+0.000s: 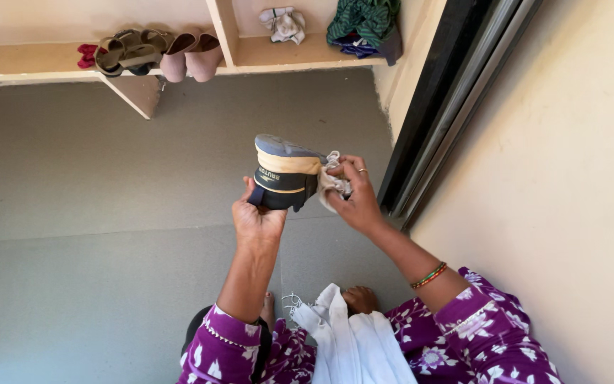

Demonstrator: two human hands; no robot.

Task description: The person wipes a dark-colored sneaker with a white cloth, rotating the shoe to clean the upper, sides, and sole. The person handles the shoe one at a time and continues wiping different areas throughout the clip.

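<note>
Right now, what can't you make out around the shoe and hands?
All in the head view:
- Shoe: the upper faces away; only heel and sole show.
- Left hand: fingers hidden behind the shoe.
- Cloth: mostly bunched under the right hand.
- Sandals on the shelf: too small to count.

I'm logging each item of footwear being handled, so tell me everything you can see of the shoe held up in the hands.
The shoe is held in the air above the grey floor, heel end toward the camera, tipped on its side. It has a greyish-blue sole, a tan band beneath it and a dark, nearly black heel panel with a tan stripe and printed lettering. The material looks synthetic. The left hand grips it from below, while the right hand presses a crumpled whitish cloth against its right side. Its front is hidden.
</note>
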